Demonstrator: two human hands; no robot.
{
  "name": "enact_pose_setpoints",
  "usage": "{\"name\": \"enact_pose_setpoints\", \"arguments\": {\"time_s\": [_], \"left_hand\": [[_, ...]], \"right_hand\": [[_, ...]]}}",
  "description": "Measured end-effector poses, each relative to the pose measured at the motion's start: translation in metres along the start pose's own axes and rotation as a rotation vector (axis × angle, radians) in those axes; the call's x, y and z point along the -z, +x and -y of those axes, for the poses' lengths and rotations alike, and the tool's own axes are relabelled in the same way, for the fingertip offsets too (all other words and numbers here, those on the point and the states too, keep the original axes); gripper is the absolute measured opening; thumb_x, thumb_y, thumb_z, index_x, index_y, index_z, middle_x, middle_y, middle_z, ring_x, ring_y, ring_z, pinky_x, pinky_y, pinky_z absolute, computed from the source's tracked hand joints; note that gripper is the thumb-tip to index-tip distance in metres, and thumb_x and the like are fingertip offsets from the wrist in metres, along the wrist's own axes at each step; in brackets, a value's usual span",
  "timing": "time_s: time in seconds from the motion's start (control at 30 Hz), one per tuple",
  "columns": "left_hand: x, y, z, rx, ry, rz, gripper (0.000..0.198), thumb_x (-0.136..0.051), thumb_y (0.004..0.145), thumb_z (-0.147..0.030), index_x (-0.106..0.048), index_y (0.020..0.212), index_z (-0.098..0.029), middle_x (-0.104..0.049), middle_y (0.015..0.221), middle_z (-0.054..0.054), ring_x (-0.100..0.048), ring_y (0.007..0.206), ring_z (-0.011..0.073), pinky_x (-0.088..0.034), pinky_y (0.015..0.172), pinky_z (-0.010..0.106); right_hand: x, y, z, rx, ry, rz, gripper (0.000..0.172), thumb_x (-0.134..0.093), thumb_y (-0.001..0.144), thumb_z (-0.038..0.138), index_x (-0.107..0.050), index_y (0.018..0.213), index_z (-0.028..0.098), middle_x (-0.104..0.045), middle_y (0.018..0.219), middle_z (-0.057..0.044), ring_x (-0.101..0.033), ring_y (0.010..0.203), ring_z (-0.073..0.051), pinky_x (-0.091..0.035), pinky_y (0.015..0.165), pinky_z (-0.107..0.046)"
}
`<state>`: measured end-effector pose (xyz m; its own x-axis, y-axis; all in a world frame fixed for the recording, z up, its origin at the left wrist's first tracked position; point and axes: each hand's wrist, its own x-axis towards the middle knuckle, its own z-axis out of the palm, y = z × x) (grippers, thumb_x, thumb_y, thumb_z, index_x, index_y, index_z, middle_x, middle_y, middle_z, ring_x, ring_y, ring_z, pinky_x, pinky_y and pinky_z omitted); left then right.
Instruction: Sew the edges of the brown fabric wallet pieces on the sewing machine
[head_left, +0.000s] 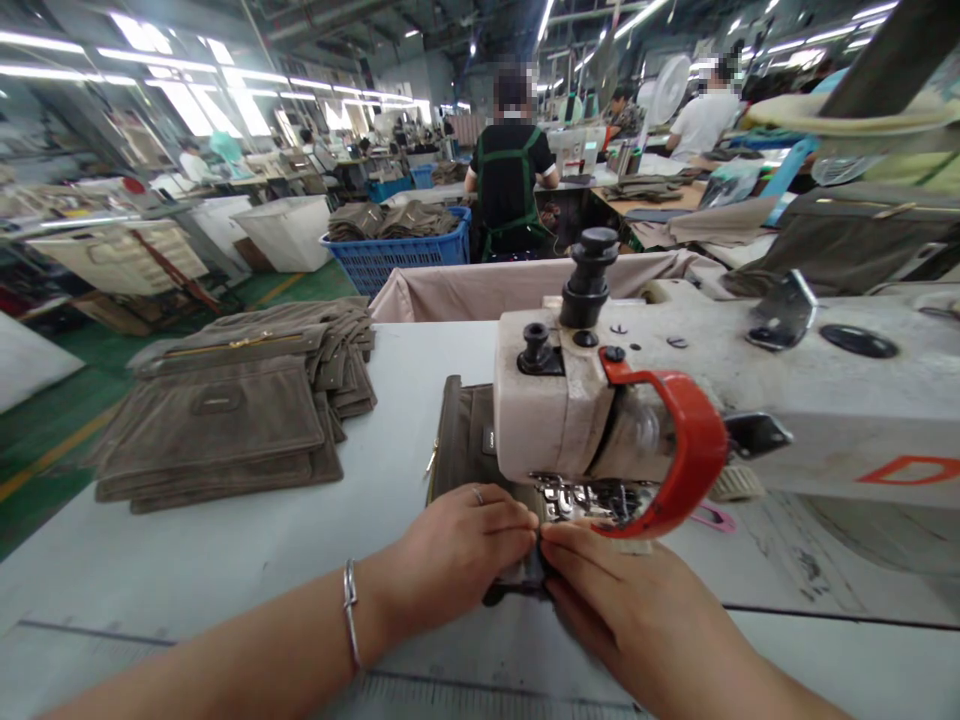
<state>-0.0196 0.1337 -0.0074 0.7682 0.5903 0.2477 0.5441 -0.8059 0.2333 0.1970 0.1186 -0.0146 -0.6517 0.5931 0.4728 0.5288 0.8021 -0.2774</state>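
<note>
A dark olive fabric panel (461, 430) with a zip and a small label lies partly under the head of a white sewing machine (551, 400). My left hand (465, 535) presses on the panel, its fingers pinched together at the near edge. Close beside it, my right hand (622, 585) pinches the same edge, just in front of the presser foot. The fingertips of both hands almost meet. A red curved guard (694, 450) arches over the needle area, and the machine head hides the panel's far right part.
Stacked olive fabric panels (225, 430) lie on the white table (405, 345) to the left. Beyond the table are a pink cloth-lined bin (457, 290) and a blue basket (405, 250) of fabric pieces. A person (514, 170) sits with their back to me.
</note>
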Motion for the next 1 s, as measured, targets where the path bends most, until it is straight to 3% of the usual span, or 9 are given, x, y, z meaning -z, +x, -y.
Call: {"name": "enact_pose_setpoints", "arguments": {"time_s": [0.13, 0.33, 0.77, 0.9, 1.0], "left_hand": [[-0.004, 0.007, 0.013, -0.055, 0.004, -0.071, 0.018, -0.049, 0.093, -0.014, -0.061, 0.106, -0.015, -0.068, 0.108, 0.002, -0.061, 0.103, 0.0143, -0.048, 0.096, 0.029], [-0.002, 0.017, 0.023, 0.034, 0.08, -0.05, 0.015, -0.054, 0.089, -0.014, -0.063, 0.1, -0.017, -0.068, 0.099, 0.003, -0.061, 0.099, 0.0172, -0.047, 0.095, 0.031], [-0.006, 0.021, 0.027, 0.113, 0.062, -0.049, 0.014, -0.054, 0.088, -0.014, -0.066, 0.089, -0.02, -0.069, 0.099, 0.001, -0.061, 0.098, 0.0172, -0.048, 0.095, 0.034], [-0.002, 0.024, 0.029, 0.116, 0.066, -0.044, 0.019, -0.049, 0.09, -0.012, -0.067, 0.091, -0.02, -0.07, 0.093, 0.001, -0.063, 0.095, 0.0183, -0.049, 0.092, 0.035], [0.003, 0.023, 0.026, 0.117, 0.078, -0.045, 0.022, -0.047, 0.089, -0.008, -0.065, 0.098, -0.018, -0.069, 0.102, 0.004, -0.061, 0.102, 0.0208, -0.046, 0.096, 0.04]], "right_hand": [[-0.003, 0.003, -0.004, -0.037, -0.033, 0.012, 0.027, -0.044, 0.088, 0.012, -0.063, 0.108, 0.014, -0.068, 0.103, -0.011, -0.066, 0.089, -0.025, -0.057, 0.077, -0.043], [-0.007, 0.002, -0.005, 0.007, -0.057, -0.038, 0.027, -0.039, 0.091, 0.01, -0.065, 0.099, 0.013, -0.069, 0.096, -0.01, -0.066, 0.085, -0.024, -0.056, 0.079, -0.042], [-0.004, 0.005, -0.005, -0.011, -0.014, -0.051, 0.026, -0.042, 0.09, 0.011, -0.067, 0.097, 0.013, -0.069, 0.093, -0.009, -0.064, 0.086, -0.023, -0.055, 0.078, -0.041], [-0.005, 0.005, -0.005, -0.008, 0.034, -0.052, 0.023, -0.045, 0.089, 0.011, -0.066, 0.097, 0.012, -0.068, 0.096, -0.01, -0.062, 0.089, -0.025, -0.053, 0.08, -0.041], [-0.005, 0.004, -0.007, -0.017, 0.084, -0.021, 0.021, -0.047, 0.089, 0.012, -0.066, 0.098, 0.012, -0.067, 0.097, -0.01, -0.06, 0.093, -0.023, -0.052, 0.084, -0.039]]}}
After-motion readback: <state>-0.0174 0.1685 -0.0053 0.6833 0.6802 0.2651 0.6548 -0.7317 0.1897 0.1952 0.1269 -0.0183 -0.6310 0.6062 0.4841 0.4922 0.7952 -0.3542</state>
